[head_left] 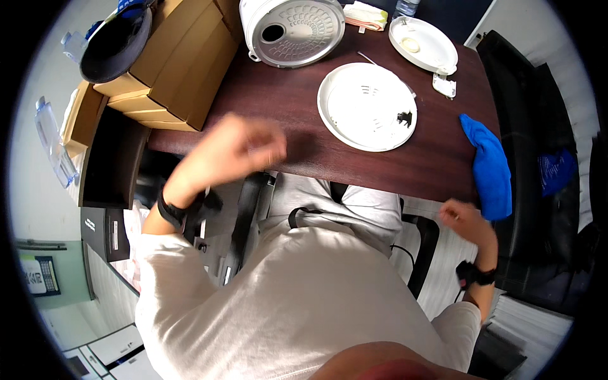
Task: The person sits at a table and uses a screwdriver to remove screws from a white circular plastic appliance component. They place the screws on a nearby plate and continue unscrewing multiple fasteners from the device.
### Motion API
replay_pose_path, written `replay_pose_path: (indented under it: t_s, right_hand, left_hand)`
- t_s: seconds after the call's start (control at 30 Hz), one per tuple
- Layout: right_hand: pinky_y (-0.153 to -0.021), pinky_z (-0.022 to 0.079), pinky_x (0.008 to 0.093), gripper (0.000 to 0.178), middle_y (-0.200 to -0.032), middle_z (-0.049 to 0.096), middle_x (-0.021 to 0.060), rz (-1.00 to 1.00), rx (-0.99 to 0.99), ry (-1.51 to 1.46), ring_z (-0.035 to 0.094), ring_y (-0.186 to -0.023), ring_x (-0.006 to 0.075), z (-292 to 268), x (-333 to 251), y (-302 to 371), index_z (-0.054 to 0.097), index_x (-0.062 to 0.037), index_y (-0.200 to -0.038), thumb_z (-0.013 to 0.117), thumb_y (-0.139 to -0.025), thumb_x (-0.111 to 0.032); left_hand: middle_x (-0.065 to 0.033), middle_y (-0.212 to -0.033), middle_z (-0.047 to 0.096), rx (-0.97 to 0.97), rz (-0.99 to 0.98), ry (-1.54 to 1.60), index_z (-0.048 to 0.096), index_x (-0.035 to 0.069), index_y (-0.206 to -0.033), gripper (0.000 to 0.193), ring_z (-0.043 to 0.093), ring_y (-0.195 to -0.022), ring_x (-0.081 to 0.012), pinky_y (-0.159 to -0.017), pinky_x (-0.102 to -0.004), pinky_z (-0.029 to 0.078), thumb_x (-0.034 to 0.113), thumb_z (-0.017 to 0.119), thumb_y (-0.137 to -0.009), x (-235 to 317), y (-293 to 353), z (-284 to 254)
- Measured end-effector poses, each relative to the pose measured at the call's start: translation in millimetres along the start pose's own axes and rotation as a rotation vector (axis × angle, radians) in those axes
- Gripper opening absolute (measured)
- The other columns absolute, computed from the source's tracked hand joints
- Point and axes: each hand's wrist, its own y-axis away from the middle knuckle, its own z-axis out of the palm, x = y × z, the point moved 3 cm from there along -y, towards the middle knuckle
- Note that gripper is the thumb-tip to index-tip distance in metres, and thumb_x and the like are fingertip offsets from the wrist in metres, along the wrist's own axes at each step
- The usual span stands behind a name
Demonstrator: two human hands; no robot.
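Note:
My left hand hovers over the table's near left edge, smeared by motion, so its fingers cannot be made out. To its right lies a round white plastic cover with small slots and a black patch near its right rim. Beyond it, a white appliance housing lies tipped, its dented metal face with a dark round hole turned toward me. My right hand is off the table's near right corner, beside a blue cloth. Its fingers look bent but blurred; no held thing shows in either hand.
A second round white part with a small white piece beside it lies at the far right. A folded cloth is at the back. Cardboard boxes crowd the left, with a dark cap on top. A black sofa stands at right.

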Motion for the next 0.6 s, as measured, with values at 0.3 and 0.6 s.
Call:
replay_pose_path:
  t_s: [0.3, 0.6]
  right_hand:
    - [-0.047, 0.046, 0.0308, 0.017, -0.061, 0.062, 0.0078, 0.023, 0.325, 0.229, 0.06, -0.051, 0.0164, -80, -19, -116, 0.058, -0.0034, -0.08, 0.06, -0.091, -0.015]
    - [-0.042, 0.049, 0.0321, 0.015, -0.069, 0.064, 0.0088, 0.38, 0.41, 0.113, 0.064, -0.051, 0.018, -109, 51, -194, 0.054, -0.0034, -0.089, 0.063, -0.089, -0.016]
  left_hand:
    - [-0.0114, -0.11, 0.07, 0.829, 0.332, -0.491, 0.065, 0.003, -0.117, 0.038, 0.069, -0.094, -0.0203, -0.08, -0.0326, 0.054, 0.025, 0.073, -0.087, -8, -130, -106]
    - [-0.0174, -0.125, 0.062, 0.838, 0.321, -0.561, 0.059, 0.009, -0.13, 0.055, 0.064, -0.107, -0.027, -0.089, -0.0369, 0.052, 0.027, 0.078, -0.081, -55, -202, -119]
